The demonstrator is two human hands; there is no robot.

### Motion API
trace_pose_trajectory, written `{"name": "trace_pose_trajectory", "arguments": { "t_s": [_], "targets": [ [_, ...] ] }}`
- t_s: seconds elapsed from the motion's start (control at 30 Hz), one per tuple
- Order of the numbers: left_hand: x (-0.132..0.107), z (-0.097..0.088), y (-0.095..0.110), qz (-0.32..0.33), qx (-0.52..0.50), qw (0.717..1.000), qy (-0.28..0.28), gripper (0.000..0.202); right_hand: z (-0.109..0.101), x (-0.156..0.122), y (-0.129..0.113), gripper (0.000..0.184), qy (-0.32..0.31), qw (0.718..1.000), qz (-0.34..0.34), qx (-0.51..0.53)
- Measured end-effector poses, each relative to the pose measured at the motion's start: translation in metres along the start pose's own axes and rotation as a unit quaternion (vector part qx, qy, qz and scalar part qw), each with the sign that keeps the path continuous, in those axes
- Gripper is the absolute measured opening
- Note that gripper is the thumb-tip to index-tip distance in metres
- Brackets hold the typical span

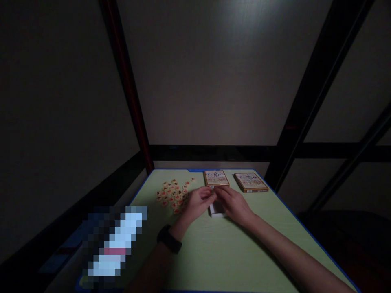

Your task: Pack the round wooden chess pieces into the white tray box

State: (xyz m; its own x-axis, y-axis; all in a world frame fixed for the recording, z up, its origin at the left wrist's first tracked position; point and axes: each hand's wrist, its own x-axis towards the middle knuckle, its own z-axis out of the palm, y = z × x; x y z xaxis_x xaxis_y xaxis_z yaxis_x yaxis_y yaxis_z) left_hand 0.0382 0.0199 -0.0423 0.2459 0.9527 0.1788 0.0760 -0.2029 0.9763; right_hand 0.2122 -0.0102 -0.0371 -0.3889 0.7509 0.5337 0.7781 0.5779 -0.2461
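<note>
My left hand (201, 201) and my right hand (235, 204) meet above a small white-edged box (218, 215) with a dark inside, near the middle of the table. The fingers of both hands are bent and drawn together, fingertips close to each other. What they hold, if anything, is too small and dim to make out. Part of the box is hidden under the hands. Left of my left hand lies a loose spread of round Chinese chess pieces (171, 194), pale with red or dark marks. A black watch or band (170, 239) circles my left wrist.
Two flat printed game boxes lie at the back: one box (216, 178) just beyond my hands, the other box (251, 182) to the right. The pale green table (207, 260) has a blue edge. A pixelated bright object (119, 244) is at the lower left. Panels surround the table.
</note>
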Motion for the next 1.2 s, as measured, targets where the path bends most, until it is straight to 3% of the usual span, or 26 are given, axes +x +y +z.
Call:
{"name": "trace_pose_trajectory", "arguments": {
  "t_s": [0.1, 0.2, 0.37, 0.53, 0.63, 0.9, 1.2],
  "targets": [
    [-0.003, -0.001, 0.006, 0.034, 0.239, 0.97, 0.04, 0.034, -0.001, 0.008, 0.009, 0.03, -0.022, 0.998, 0.056, 0.009],
    [-0.005, 0.001, 0.01, 0.062, 0.356, 0.932, 0.014, 0.044, -0.001, 0.017, 0.009, 0.029, -0.07, 0.993, 0.097, -0.004],
    [-0.006, 0.006, 0.011, 0.075, 0.412, 0.908, -0.028, 0.046, 0.005, 0.027, -0.002, 0.021, -0.163, 0.981, 0.097, -0.048],
    [-0.007, 0.005, 0.011, 0.083, 0.489, 0.867, -0.046, 0.035, 0.009, 0.029, -0.006, 0.022, -0.19, 0.973, 0.099, -0.09],
    [-0.007, 0.003, 0.011, 0.09, 0.498, 0.861, -0.054, 0.032, 0.011, 0.031, -0.008, 0.023, -0.2, 0.97, 0.091, -0.101],
    [-0.01, 0.0, 0.016, 0.085, 0.486, 0.868, -0.05, 0.033, 0.016, 0.032, -0.007, 0.025, -0.184, 0.976, 0.093, -0.074],
    [-0.015, -0.002, 0.018, 0.101, 0.5, 0.858, -0.062, 0.031, 0.014, 0.025, -0.001, 0.028, -0.134, 0.985, 0.104, 0.008]
  ]
}}
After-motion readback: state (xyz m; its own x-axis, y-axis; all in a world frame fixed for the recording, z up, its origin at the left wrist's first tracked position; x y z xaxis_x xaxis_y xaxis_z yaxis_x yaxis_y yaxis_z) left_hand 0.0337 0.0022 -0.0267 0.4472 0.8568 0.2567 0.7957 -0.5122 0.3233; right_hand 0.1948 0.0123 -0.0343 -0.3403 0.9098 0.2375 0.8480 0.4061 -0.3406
